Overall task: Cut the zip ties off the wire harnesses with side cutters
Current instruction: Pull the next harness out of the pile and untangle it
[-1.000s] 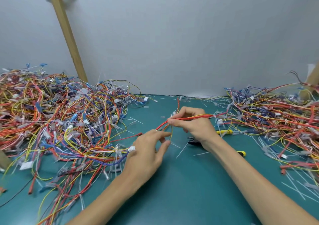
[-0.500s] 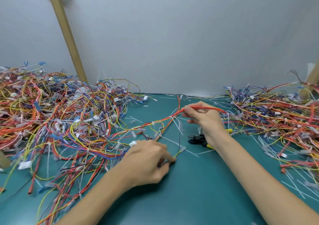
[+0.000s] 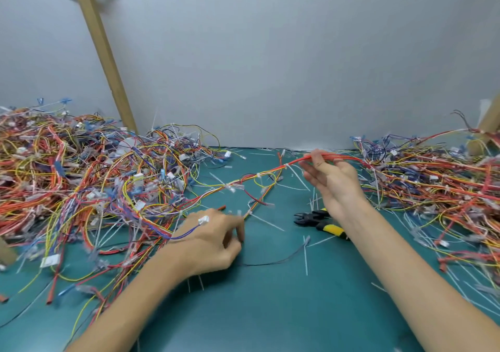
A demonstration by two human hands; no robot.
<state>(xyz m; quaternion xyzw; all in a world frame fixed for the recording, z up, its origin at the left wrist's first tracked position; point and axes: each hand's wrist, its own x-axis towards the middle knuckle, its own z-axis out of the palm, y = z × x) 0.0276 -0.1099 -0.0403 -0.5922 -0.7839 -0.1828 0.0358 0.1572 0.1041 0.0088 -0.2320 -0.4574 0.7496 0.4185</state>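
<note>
A red, orange and yellow wire harness [image 3: 257, 180] with white zip ties stretches across the green mat between my hands. My right hand [image 3: 328, 181] pinches its red end at thumb and fingertip, raised near the right pile, other fingers spread. My left hand [image 3: 216, 236] lies low on the mat with fingers curled at the harness's near end; blur hides the exact hold. The side cutters [image 3: 318, 220], black jaws and yellow-black handles, lie on the mat just under my right wrist, held by neither hand.
A large tangled pile of harnesses [image 3: 81, 178] fills the left side, and another pile [image 3: 438, 186] the right. Cut white zip tie pieces [image 3: 305, 254] litter the green mat [image 3: 270, 311]. A wooden strut [image 3: 105, 54] leans against the grey back wall.
My right hand has carried the red end up and to the right, stretching the harness out. My left hand moved down onto the mat and curled its fingers.
</note>
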